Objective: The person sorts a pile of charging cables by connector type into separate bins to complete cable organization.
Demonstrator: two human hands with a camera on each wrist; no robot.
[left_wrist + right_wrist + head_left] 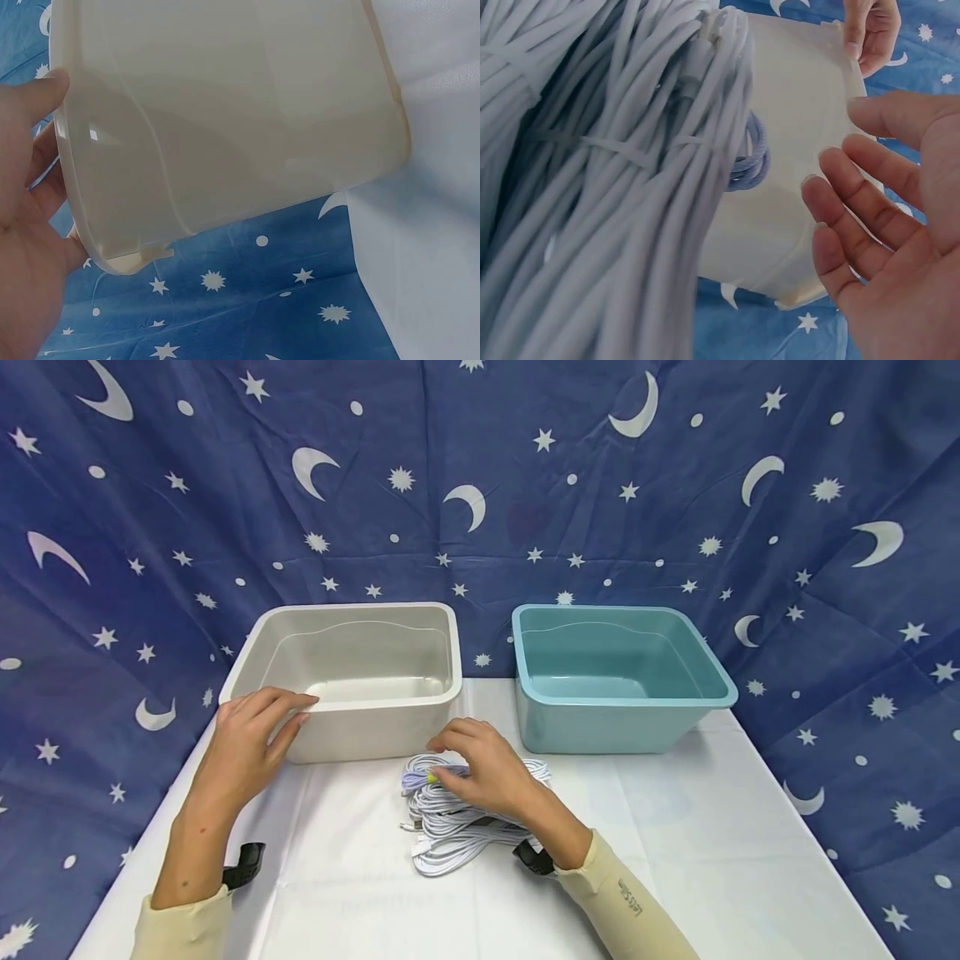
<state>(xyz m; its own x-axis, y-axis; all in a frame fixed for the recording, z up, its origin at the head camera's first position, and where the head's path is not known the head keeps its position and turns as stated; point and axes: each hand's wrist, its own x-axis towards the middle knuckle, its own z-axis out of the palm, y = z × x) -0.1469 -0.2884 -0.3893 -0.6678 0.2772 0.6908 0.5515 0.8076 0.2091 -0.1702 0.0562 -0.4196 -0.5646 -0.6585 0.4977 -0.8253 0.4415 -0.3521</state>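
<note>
My left hand is at the near left of an off-white plastic bin, holding its rim. In the left wrist view, the thumb lies on the outer side of the rim and the other fingers show behind it. Over a pile of bundled white cables, my right hand hovers with loosely bent fingers. The right wrist view shows nothing between those fingers. A lavender cable coil lies at the pile's far left, beside a small yellow-green bit near the right thumb. The hand hides part of the pile.
A teal plastic bin stands to the right of the off-white one. Both stand toward the back of a table with a white cloth. A blue curtain with moons and stars hangs behind and on both sides.
</note>
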